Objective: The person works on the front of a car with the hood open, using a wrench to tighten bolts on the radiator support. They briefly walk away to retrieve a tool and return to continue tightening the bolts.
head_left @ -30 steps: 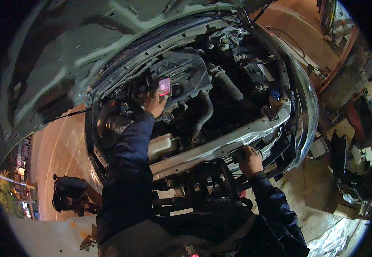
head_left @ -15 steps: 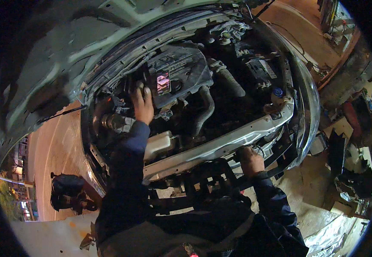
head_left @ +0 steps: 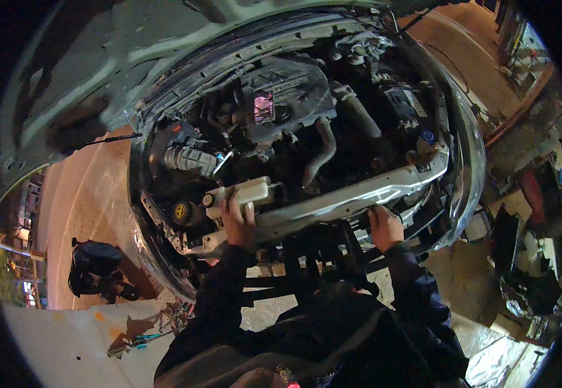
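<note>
- Leaning over the open engine bay, we rest our left hand [head_left: 237, 223] on the white translucent plastic coolant reservoir [head_left: 247, 193], fingers curled over its front edge in a loose grip.
- We see the reservoir at the bay's front left, just behind the silver metal front crossmember [head_left: 352, 197].
- Our right hand [head_left: 384, 226] is clenched on the crossmember's lower edge, right of centre.
- We note the black ribbed engine cover [head_left: 287, 97] well behind both hands.
</note>
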Tool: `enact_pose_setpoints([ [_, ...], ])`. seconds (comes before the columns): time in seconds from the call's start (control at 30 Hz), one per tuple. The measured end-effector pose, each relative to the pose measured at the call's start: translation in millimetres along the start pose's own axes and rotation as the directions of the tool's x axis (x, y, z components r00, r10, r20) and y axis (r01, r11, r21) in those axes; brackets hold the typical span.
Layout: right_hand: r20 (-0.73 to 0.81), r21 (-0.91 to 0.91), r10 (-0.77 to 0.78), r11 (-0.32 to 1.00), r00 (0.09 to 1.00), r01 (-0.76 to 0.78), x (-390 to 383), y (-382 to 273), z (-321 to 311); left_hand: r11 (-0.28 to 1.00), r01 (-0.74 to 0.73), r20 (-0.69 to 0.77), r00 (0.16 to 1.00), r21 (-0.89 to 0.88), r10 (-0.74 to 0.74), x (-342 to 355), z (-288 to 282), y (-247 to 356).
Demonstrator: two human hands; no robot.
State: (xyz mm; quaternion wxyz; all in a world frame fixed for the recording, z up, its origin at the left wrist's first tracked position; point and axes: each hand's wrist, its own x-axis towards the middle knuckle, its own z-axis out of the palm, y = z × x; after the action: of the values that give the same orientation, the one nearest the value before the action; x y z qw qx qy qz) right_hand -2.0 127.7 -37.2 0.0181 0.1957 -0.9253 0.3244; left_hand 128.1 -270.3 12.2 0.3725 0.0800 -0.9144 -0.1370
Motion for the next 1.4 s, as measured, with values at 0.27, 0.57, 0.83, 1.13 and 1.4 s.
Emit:
enact_pose_setpoints([
  [0.27,-0.052,-0.004,-0.022,1.0,0.998,0.022,1,-4,-2,0.993,0.119,-0.079,0.99,-0.028,-0.121,-9,18,-1],
  [0.57,-0.091,0.042,0.026,0.999,0.996,-0.022,1,-7,-5,0.992,0.123,-0.09,0.989,0.032,-0.119,-6,21,4],
  [0.83,0.089,-0.002,0.082,0.997,0.993,-0.082,3,-9,-9,0.992,0.114,-0.04,0.993,0.056,-0.111,-8,18,1],
  [1.13,0.06,0.056,0.078,0.995,0.995,-0.082,4,-3,-3,0.998,0.057,-0.097,0.994,0.023,-0.055,-7,21,0],
  [1.4,-0.004,0.019,0.038,0.999,0.999,-0.038,2,-7,-5,0.995,0.079,-0.085,0.994,0.059,-0.074,-8,21,0],
])
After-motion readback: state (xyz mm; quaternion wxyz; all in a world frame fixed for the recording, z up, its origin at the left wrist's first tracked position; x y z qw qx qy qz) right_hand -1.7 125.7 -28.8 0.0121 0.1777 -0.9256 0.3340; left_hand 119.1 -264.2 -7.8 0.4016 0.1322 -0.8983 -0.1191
